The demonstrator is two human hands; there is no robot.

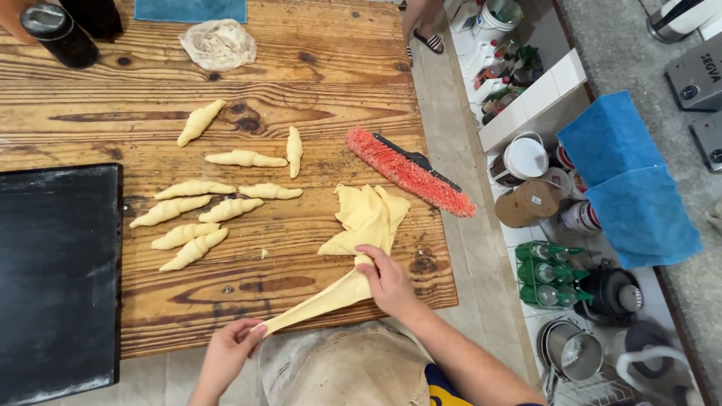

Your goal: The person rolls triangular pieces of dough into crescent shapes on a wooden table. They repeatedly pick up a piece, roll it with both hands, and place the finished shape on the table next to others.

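- Head view looks straight down on a wooden worktop (316,68), and I see my two hands at its near edge pulling a long triangle of dough (325,298) out between them.
- My left hand (226,353) pinches the narrow tip of the dough strip, fingers pressed together on it, just off the near edge of the worktop.
- My right hand (389,282) closes over the wide end of the same strip, fingers curled down on it, touching the pile of cut dough pieces (367,218) just beyond.
- I judge the strip soft, light and stretchy; it sags and thins between the hands, so it would tear if pulled hard. Best held at the two ends, as now, with a gentle grip.
- Nine rolled crescents (197,218) lie left of the pile, spread over the middle of the worktop.
- A dark baking tray (53,278) sits at the far left.
- A red-bristled brush (410,171) lies right of the pile, near the right edge.
- A crumpled bag (219,43) and a dark bottle (60,34) stand at the far side.
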